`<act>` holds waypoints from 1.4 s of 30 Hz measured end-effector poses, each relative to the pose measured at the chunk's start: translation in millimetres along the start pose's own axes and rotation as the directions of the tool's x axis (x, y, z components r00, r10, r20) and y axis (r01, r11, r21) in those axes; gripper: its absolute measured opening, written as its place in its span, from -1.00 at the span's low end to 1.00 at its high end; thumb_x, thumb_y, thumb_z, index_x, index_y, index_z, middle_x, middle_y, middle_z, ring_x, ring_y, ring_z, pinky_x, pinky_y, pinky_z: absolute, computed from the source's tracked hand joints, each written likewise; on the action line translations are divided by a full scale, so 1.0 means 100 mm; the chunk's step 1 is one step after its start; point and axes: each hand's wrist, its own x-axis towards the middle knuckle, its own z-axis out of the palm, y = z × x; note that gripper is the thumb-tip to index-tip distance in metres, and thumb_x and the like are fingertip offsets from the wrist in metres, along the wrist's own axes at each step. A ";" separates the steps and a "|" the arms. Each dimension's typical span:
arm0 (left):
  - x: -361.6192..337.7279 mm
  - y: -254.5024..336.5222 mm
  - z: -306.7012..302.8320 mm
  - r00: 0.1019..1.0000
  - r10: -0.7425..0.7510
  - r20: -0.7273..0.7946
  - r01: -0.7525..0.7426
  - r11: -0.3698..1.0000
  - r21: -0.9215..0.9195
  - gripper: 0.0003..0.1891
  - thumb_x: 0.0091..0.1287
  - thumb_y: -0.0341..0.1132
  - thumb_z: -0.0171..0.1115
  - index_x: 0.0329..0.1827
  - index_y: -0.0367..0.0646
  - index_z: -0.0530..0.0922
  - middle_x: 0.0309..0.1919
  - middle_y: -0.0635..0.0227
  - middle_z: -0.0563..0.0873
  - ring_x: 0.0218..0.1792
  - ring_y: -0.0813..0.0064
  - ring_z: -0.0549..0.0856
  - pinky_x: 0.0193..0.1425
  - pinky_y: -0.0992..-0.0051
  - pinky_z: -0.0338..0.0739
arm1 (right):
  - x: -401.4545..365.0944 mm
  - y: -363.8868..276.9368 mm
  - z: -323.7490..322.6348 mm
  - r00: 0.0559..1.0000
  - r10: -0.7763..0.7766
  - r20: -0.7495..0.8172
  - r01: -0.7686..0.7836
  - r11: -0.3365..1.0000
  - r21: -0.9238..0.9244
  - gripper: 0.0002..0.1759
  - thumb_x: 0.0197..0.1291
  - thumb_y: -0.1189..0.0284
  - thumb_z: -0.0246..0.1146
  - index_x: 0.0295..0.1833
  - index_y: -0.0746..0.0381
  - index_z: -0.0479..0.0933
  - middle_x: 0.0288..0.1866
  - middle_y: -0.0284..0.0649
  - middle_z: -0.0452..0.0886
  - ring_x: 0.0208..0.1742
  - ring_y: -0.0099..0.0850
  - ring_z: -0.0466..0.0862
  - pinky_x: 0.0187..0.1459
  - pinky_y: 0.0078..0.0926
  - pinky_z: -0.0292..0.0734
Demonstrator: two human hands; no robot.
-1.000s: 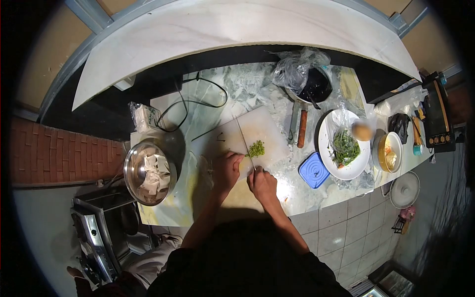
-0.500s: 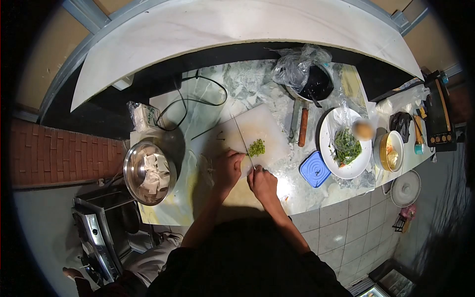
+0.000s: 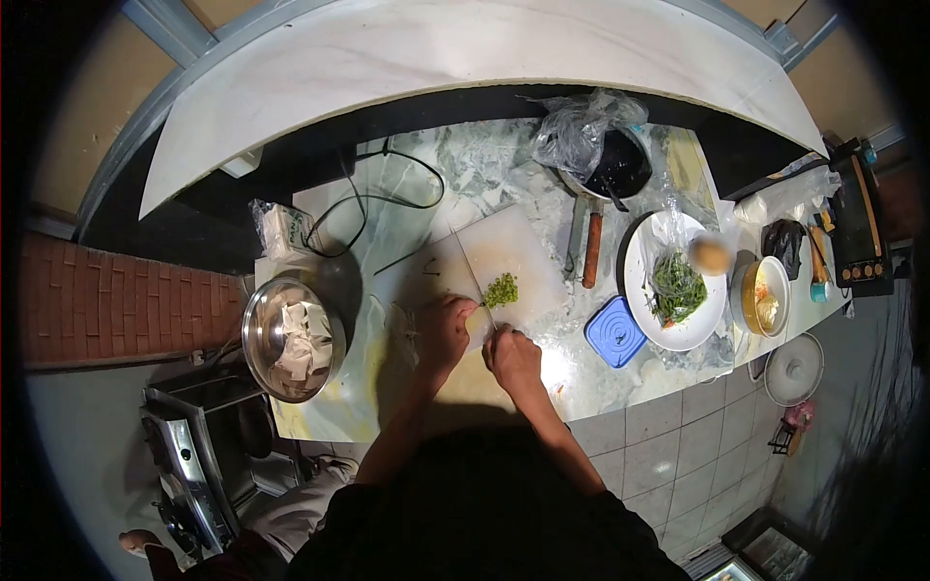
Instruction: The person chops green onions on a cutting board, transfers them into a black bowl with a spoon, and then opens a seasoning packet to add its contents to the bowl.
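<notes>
Two hands work at the near edge of a white cutting board (image 3: 518, 252). At nine o'clock from it sits a steel bowl (image 3: 250, 331) of white chunks, with a small packet (image 3: 279, 229) at ten and a black cable (image 3: 387, 200) behind. The left hand (image 3: 443, 329) curls down onto the board; whether it pins anything I cannot tell. The right hand (image 3: 513, 356) is clenched round the handle of a knife (image 3: 473, 271), its blade pointing to eleven o'clock. Just right of the blade lies a small heap of chopped greens (image 3: 501, 289). They look light, soft and damp, likely to scatter and cling to steel, so better scooped than pinched. The knife is stiff and sharp, and its handle is the only safe hold. At three o'clock a wooden-handled pan (image 3: 592, 247), a blue lid (image 3: 613, 332) and a plate (image 3: 702, 326) of more greens crowd the board's right side.
</notes>
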 end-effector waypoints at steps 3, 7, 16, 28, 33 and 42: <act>0.00 -0.01 0.02 1.000 0.025 -0.012 -0.025 1.000 0.018 -0.91 0.12 -0.55 0.15 -0.35 -0.22 0.59 -0.41 0.18 0.65 -0.35 0.12 0.64 -0.27 0.29 0.50 | -0.01 0.00 -0.01 1.000 -0.003 0.004 0.003 1.000 0.007 -0.73 0.16 0.31 0.13 -0.38 0.34 0.45 -0.52 0.12 0.58 -0.46 0.05 0.62 -0.37 -0.08 0.55; 0.00 0.00 -0.01 0.999 0.019 -0.050 -0.020 1.000 -0.018 -0.90 0.11 -0.55 0.16 -0.33 -0.21 0.58 -0.39 0.18 0.65 -0.33 0.12 0.63 -0.25 0.28 0.49 | -0.01 0.00 -0.01 1.000 -0.004 -0.002 0.004 1.000 0.011 -0.73 0.17 0.31 0.12 -0.35 0.34 0.45 -0.51 0.13 0.58 -0.46 0.05 0.62 -0.38 -0.08 0.54; 0.02 0.07 -0.02 1.000 0.012 0.003 -0.012 0.999 0.031 -0.88 0.08 -0.56 0.17 -0.33 -0.22 0.60 -0.42 0.18 0.63 -0.34 0.12 0.62 -0.27 0.29 0.49 | -0.03 -0.01 -0.02 0.996 -0.025 -0.082 0.028 0.999 0.043 -0.73 0.23 0.32 0.08 -0.35 0.33 0.45 -0.56 0.11 0.57 -0.52 0.05 0.61 -0.43 -0.09 0.54; 0.01 0.03 0.00 0.999 -0.022 0.031 0.021 0.999 0.027 -0.89 0.08 -0.56 0.17 -0.33 -0.21 0.60 -0.41 0.17 0.63 -0.30 0.10 0.61 -0.20 0.26 0.48 | -0.01 0.01 -0.01 0.999 -0.032 -0.039 0.032 0.999 0.017 -0.71 0.20 0.29 0.10 -0.38 0.33 0.46 -0.55 0.11 0.57 -0.49 0.05 0.62 -0.40 -0.07 0.54; -0.01 -0.02 0.04 0.998 -0.022 -0.054 0.024 0.999 0.029 -0.90 0.11 -0.54 0.15 -0.33 -0.21 0.59 -0.40 0.17 0.63 -0.29 0.10 0.61 -0.19 0.25 0.47 | 0.00 -0.01 -0.03 1.000 -0.018 -0.011 0.018 1.000 0.022 -0.71 0.19 0.29 0.11 -0.37 0.34 0.46 -0.52 0.13 0.57 -0.47 0.06 0.62 -0.37 -0.04 0.53; 0.02 0.04 -0.01 1.000 0.005 -0.002 -0.005 0.999 0.053 -0.91 0.10 -0.51 0.16 -0.37 -0.20 0.63 -0.45 0.20 0.64 -0.36 0.15 0.62 -0.26 0.27 0.49 | -0.03 -0.01 -0.03 0.996 -0.015 -0.086 0.018 0.999 0.043 -0.75 0.20 0.35 0.11 -0.36 0.34 0.45 -0.56 0.12 0.56 -0.52 0.06 0.60 -0.45 -0.07 0.52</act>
